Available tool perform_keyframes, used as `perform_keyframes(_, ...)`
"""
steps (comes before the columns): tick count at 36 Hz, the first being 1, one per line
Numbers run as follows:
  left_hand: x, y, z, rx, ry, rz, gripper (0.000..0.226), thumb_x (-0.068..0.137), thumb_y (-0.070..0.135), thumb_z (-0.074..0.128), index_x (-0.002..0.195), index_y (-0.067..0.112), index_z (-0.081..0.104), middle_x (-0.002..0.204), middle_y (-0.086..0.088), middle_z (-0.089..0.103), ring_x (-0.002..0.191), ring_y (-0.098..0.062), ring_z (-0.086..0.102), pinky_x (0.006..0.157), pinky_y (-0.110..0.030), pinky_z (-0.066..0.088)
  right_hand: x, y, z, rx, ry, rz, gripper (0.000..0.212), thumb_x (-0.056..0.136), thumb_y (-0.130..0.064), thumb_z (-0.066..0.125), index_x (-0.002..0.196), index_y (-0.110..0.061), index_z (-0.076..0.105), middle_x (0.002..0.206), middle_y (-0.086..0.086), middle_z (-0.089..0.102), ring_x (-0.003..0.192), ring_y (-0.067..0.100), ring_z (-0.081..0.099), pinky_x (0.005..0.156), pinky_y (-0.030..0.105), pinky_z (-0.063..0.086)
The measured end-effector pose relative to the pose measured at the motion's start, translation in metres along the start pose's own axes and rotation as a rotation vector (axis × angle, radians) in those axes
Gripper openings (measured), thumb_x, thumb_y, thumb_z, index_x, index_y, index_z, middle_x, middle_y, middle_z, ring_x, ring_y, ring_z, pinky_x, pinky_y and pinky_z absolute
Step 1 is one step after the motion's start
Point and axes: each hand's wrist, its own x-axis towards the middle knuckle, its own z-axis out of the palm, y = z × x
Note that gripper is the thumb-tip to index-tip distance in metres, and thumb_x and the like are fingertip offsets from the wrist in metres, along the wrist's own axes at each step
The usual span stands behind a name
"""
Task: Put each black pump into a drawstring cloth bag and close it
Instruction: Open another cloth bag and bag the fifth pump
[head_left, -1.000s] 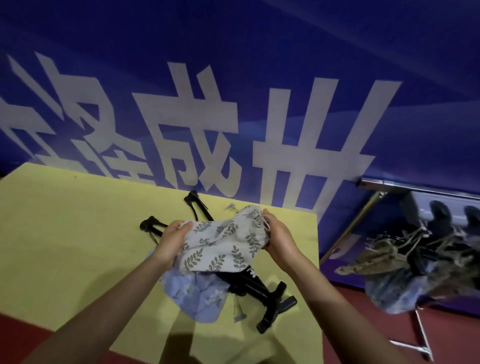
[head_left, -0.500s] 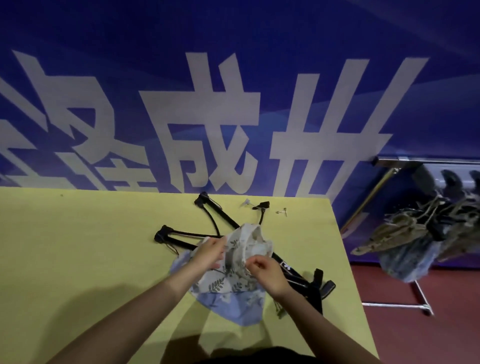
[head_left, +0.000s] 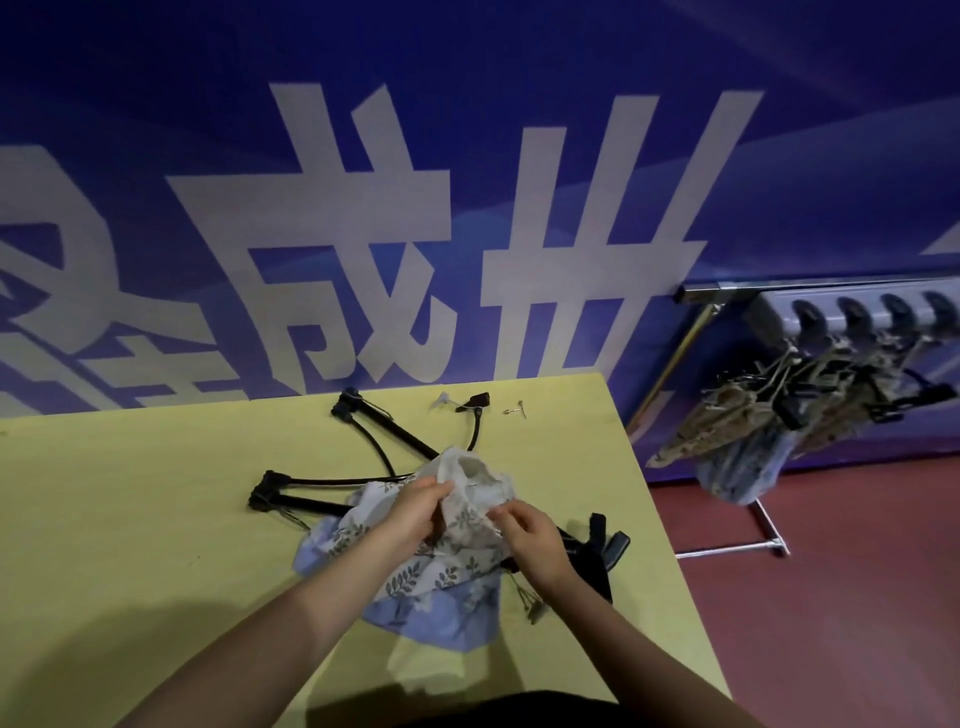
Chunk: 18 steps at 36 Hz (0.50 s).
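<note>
Both hands pinch the leaf-print bag (head_left: 470, 499) over the yellow table (head_left: 156, 519): left hand (head_left: 415, 506) on the rim, right hand (head_left: 524, 530) near the drawstring. Cloth's probably floppy and light, so grab the hem; black pumps (head_left: 306, 488) underneath look stiff.

event hall: blue printed banner (head_left: 467, 156), yellow table (head_left: 130, 519), rack (head_left: 727, 291)

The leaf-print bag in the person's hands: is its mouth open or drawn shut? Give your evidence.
Open. The leaf-print bag shows a gaping mouth with pale lining visible, held between the left hand and right hand; its cord is not pulled tight.
</note>
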Motion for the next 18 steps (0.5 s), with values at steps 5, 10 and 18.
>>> perform_keyframes(5, -0.015, 0.014, 0.005, -0.316, -0.020, -0.039, 0.031, 0.102, 0.007, 0.032, 0.121, -0.002, 0.055, 0.112, -0.023, 0.065, 0.101, -0.035, 0.062, 0.076, -0.042, 0.055, 0.008, 0.013, -0.011, 0.035, 0.091, 0.250, 0.039, 0.091, -0.024, 0.063, 0.124, -0.016, 0.043, 0.099, 0.009, 0.063, 0.082, 0.023, 0.065, 0.067, 0.029, 0.051)
perform_keyframes(10, -0.038, 0.025, 0.014, -0.239, -0.179, 0.010, 0.034, 0.098, 0.028, 0.046, 0.103, 0.001, 0.065, 0.099, -0.021, 0.070, 0.092, -0.034, 0.066, 0.089, -0.044, 0.051, 0.023, 0.013, -0.011, -0.017, -0.002, 0.371, 0.083, 0.083, -0.034, 0.072, 0.148, -0.010, 0.027, 0.137, 0.012, 0.052, 0.119, 0.031, 0.057, 0.097, 0.043, 0.049)
perform_keyframes(18, -0.035, 0.037, -0.001, 0.347, -0.023, 0.326, 0.041, 0.086, 0.032, 0.070, 0.122, 0.021, 0.052, 0.111, 0.004, 0.066, 0.095, -0.014, 0.067, 0.088, -0.039, 0.055, 0.041, -0.018, -0.012, -0.069, -0.090, 0.149, 0.042, 0.089, -0.025, 0.061, 0.058, -0.018, 0.034, 0.061, 0.008, 0.031, 0.060, 0.016, 0.031, 0.060, 0.030, 0.020)
